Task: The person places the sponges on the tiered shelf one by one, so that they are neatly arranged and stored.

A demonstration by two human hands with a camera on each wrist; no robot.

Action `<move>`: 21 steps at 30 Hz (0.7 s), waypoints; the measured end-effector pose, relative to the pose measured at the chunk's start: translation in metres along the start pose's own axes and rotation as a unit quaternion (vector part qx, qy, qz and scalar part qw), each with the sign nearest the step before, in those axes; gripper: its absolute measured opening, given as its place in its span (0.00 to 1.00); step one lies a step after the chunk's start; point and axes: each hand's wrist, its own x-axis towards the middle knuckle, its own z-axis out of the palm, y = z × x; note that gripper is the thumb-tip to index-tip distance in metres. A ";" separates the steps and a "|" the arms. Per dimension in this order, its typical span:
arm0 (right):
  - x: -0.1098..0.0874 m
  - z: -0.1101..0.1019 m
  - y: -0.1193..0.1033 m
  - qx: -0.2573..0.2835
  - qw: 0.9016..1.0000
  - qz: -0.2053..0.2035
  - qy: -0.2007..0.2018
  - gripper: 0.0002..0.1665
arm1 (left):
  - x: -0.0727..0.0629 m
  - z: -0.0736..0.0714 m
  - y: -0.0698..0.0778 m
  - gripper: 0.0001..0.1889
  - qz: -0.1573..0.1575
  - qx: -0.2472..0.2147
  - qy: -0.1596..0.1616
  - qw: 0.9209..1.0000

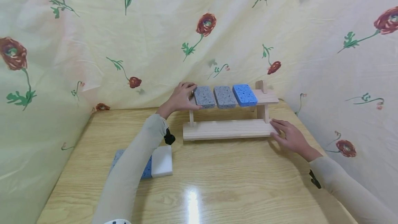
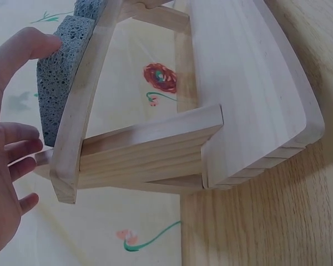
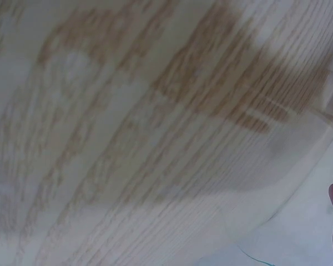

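Note:
A two-tier wooden shelf [image 1: 228, 129] stands on the table near the wall. On its upper board sit a grey sponge [image 1: 204, 96] at the left end, a second grey sponge [image 1: 225, 96] and a blue sponge [image 1: 245, 94] in a row. My left hand [image 1: 181, 98] holds the left-end sponge, thumb at its front edge and fingers toward its back. In the left wrist view the thumb [image 2: 36, 44] presses its face. My right hand [image 1: 289, 135] rests with extended fingers on the lower board's right end, thumb at the front corner; only a bit of it shows in the right wrist view.
A white sponge [image 1: 162, 161] lies on the table at left, beside blue sponges [image 1: 147, 169] partly hidden under my left sleeve [image 1: 127, 175]. Flower-printed cloth [image 1: 155, 44] hangs behind and at both sides of the wooden table [image 1: 236, 182].

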 end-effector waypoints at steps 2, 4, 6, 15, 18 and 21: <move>0.000 0.000 0.000 0.000 1.000 0.004 -0.004 0.30 | -0.001 0.000 0.000 0.54 0.001 0.000 0.004 1.000; 0.000 0.000 0.000 0.001 1.000 0.007 -0.007 0.30 | -0.002 -0.001 0.000 0.55 0.001 -0.001 0.008 1.000; 0.000 0.001 0.000 0.001 1.000 0.008 -0.009 0.30 | -0.004 -0.001 0.000 0.55 0.005 0.000 0.014 1.000; 0.001 -0.002 -0.001 0.001 1.000 0.004 -0.006 0.31 | -0.029 -0.013 0.005 0.58 0.018 -0.013 0.018 1.000; -0.001 -0.001 -0.002 0.004 1.000 0.001 -0.004 0.31 | -0.043 -0.015 0.004 0.58 0.026 -0.021 0.023 0.999; 0.000 0.000 -0.001 0.004 1.000 -0.003 0.001 0.31 | -0.056 -0.017 0.001 0.57 0.038 -0.022 0.029 0.999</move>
